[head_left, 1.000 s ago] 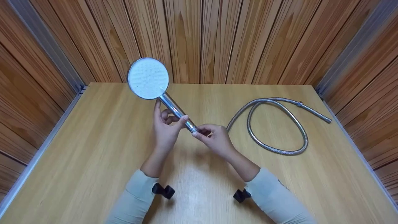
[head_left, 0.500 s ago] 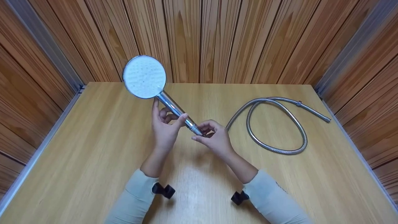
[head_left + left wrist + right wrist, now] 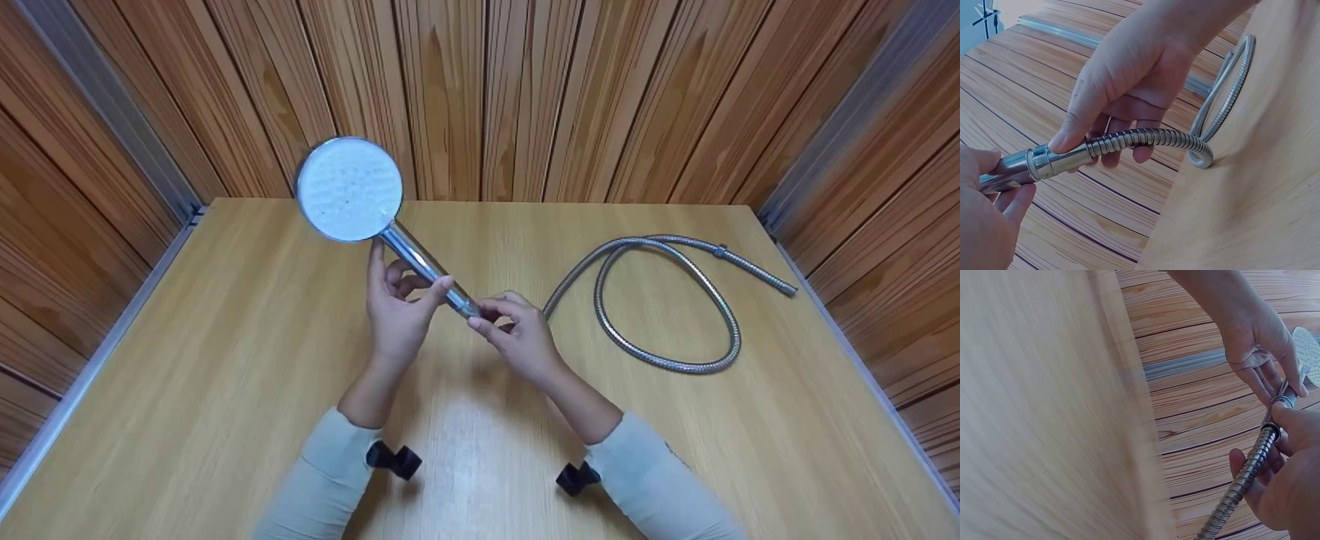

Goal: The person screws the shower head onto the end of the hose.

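While I look down at the desk (image 3: pixel 240 352), the round shower head (image 3: pixel 349 189) is on the left, up in the air, and it hides a bit of the back edge, on the side of the back left corner. Its white face is turned to me, and its shiny handle (image 3: pixel 417 255) slants down to the right. My left hand (image 3: pixel 397 322) holds the handle between thumb and fingers. Next comes my right hand (image 3: pixel 523 337), over the middle of the desk, pinching the smooth metal end (image 3: pixel 1069 160) of the bendy hose (image 3: pixel 738 334). That end meets the bottom of the handle; they look like they touch, but I can't tell if they are joined tight. Farther right, the hose lies in a big loop on the desk. Its other tip (image 3: pixel 787 289) is close to the right edge, toward the back right corner, with a small ring (image 3: pixel 721 251) near it.
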{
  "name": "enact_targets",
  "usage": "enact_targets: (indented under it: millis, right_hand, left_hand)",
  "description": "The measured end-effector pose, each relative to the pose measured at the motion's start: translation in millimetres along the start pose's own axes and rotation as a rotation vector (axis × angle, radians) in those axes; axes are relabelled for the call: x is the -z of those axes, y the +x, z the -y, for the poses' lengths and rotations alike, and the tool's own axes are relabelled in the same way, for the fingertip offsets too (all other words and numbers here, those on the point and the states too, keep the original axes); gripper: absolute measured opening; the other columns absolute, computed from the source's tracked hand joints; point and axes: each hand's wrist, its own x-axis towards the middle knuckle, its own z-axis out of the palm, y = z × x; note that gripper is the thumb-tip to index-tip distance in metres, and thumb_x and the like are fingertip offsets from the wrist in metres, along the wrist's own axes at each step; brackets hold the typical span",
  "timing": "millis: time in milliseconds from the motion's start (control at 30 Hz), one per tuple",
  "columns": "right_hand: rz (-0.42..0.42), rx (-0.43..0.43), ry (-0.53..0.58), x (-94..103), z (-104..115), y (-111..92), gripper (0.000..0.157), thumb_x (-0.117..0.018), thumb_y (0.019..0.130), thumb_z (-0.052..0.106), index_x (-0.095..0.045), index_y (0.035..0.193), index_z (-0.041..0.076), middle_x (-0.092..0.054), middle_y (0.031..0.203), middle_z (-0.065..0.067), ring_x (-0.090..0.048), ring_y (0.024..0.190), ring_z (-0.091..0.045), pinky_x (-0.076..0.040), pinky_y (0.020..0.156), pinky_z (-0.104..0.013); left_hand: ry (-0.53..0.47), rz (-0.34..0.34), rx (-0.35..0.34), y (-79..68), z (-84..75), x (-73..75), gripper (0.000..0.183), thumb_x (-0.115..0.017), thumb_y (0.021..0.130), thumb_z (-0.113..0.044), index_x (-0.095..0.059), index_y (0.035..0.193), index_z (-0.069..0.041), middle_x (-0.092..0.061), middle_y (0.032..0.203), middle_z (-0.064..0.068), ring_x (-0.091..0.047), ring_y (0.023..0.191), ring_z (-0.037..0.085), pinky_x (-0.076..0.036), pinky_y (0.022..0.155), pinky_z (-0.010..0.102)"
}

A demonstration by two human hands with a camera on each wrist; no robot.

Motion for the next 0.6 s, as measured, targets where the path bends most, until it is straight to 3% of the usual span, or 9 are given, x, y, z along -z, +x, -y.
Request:
enact_targets:
  millis: [167,367,433,600]
  right_hand:
    - [0.022,-0.014,0.008,-0.8,1.5,-0.4,0.029,-0.068,0.093,0.022,-0.069,0.117,0.005,-0.064,0.101,-0.002,-0.061,0.091,-0.017,-0.056,0.073,-0.029]
    - [-0.029,-0.072,0.071,-2.2,2.6,-0.6,0.044,-0.085,0.076,0.015,-0.064,0.114,0.007,-0.063,0.097,-0.004,-0.058,0.089,-0.02,-0.054,0.076,-0.035]
    - [-0.047,-0.069,0.065,-2.8,2.8,-0.9,0.042,-0.087,0.073,0.013,-0.065,0.109,0.009,-0.063,0.097,-0.003,-0.058,0.088,-0.02,-0.054,0.074,-0.036]
    - [-0.081,-0.05,0.045,-3.2,2.8,-2.9,0.027,-0.082,0.079,0.015,-0.07,0.104,0.011,-0.063,0.097,0.0,-0.059,0.09,-0.018,-0.055,0.073,-0.033]
  left_hand:
    - [0.014,-0.002,0.007,0.1,-1.5,0.8,0.098,-0.081,0.08,-0.01,-0.019,0.155,-0.018,-0.062,0.111,0.012,-0.064,0.091,0.028,-0.059,0.072,0.041]
    - [0.012,-0.008,0.041,-1.8,-3.4,-0.5,0.099,-0.082,0.08,-0.014,-0.018,0.156,-0.021,-0.062,0.115,0.011,-0.063,0.094,0.029,-0.059,0.073,0.041]
    - [0.012,-0.005,0.046,-1.8,-4.2,-1.1,0.099,-0.082,0.08,-0.014,-0.018,0.155,-0.022,-0.062,0.116,0.011,-0.063,0.095,0.028,-0.059,0.073,0.041]
    - [0.001,0.002,0.029,-2.2,-5.6,-2.0,0.099,-0.081,0.08,-0.013,-0.018,0.155,-0.021,-0.062,0.115,0.011,-0.063,0.094,0.029,-0.059,0.074,0.041]
